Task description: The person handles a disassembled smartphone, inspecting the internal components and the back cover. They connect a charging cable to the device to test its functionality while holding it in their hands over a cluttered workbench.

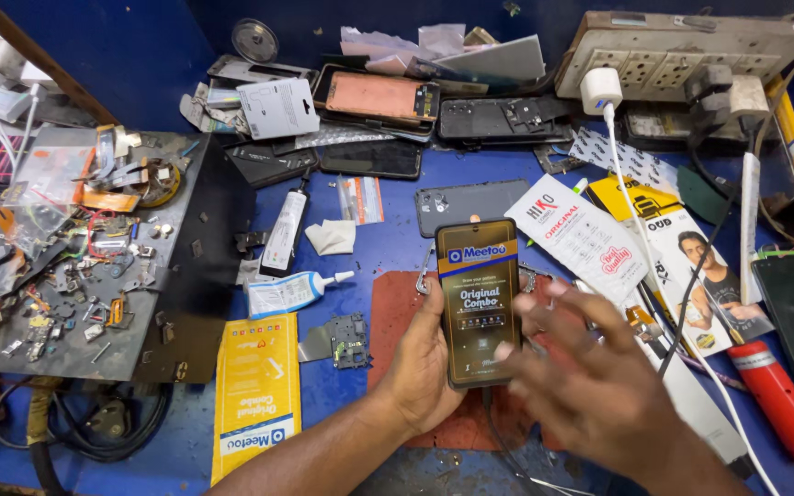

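My left hand (pixel 420 363) grips a black phone display panel (pixel 478 298) upright over a red mat (pixel 395 308); an orange, blue and black sticker covers its face. A dark cable hangs from the panel's lower end. My right hand (pixel 590 381) is blurred, fingers spread, just right of the panel with fingertips near its lower right edge. It holds nothing.
A white glue tube (pixel 291 292) and a yellow packet (pixel 255 390) lie left of the mat. A dark tray of small parts (pixel 94 266) fills the left. Phone bodies (pixel 379 96), a power strip (pixel 682 55) with a white charger, printed packets (pixel 590 234) and a red tool (pixel 783 400) crowd the back and right.
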